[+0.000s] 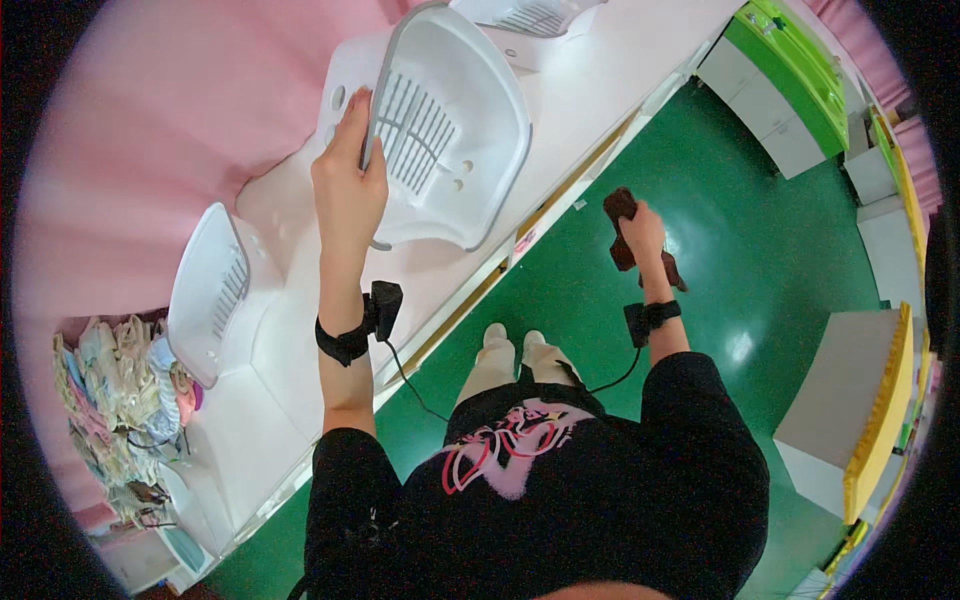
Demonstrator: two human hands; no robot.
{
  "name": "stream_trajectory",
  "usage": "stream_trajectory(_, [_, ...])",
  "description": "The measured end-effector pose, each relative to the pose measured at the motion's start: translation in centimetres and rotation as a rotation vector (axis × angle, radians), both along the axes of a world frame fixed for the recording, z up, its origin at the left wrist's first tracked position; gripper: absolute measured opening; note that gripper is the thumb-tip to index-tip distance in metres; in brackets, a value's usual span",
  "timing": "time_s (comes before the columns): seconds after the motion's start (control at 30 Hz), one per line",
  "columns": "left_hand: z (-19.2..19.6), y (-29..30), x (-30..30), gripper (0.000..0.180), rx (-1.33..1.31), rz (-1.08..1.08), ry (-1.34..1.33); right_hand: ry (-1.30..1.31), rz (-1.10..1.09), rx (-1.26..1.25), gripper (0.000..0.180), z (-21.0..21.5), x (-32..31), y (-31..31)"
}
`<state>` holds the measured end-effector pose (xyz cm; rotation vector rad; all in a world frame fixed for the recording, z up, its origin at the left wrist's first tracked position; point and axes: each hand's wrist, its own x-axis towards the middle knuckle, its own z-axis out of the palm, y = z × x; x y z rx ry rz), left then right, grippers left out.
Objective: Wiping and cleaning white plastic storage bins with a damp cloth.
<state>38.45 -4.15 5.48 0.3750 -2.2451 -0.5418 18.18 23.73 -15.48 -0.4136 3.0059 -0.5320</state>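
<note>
My left hand (350,190) grips the grey rim of a white plastic basket (490,140), its fingers wrapped over the edge. The basket is tilted over the white counter (265,425), so its slotted wall and small round holes show; whether it touches the counter I cannot tell. Out to the right, over the floor, my right hand (646,238) is closed on a crumpled dark brown cloth (618,208). Part of the cloth hangs below the fingers.
Similar white baskets stand on the counter, one at the left (212,295) and one at the top (540,18). A heap of cloths (125,400) lies at far left, under a pink curtain (190,110). Across the green floor (560,300) are a green-topped cabinet (790,70) and a yellow-edged unit (835,400).
</note>
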Motion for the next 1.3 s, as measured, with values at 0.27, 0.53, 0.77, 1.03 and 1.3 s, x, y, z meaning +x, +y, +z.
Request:
stream_trajectory(0.27, [-0.5,-0.6,0.4,0.039,0.017,-0.025,0.018,0.217,0.585,-0.624,0.044,4.0,3.0,-11.4])
stream_trajectory(0.53, [-0.4,-0.4,0.9,0.041,-0.024,-0.030,-0.024,0.378,0.957,-0.242,0.050,-0.9,7.0,-14.8])
stream_trajectory(0.77, [-0.7,-1.3,2.5,0.043,0.061,-0.041,-0.092,0.442,0.237,-0.317,0.036,-1.7,1.9,-5.0])
stream_trajectory(1.03, [-0.7,-1.4,1.9,0.044,0.084,-0.105,-0.024,0.309,0.718,-0.744,0.051,4.2,6.8,-12.8])
stream_trajectory(1.3, [-0.6,-2.6,3.4,0.043,0.171,-0.105,-0.091,0.551,0.985,-0.347,0.045,-2.1,10.9,-10.0])
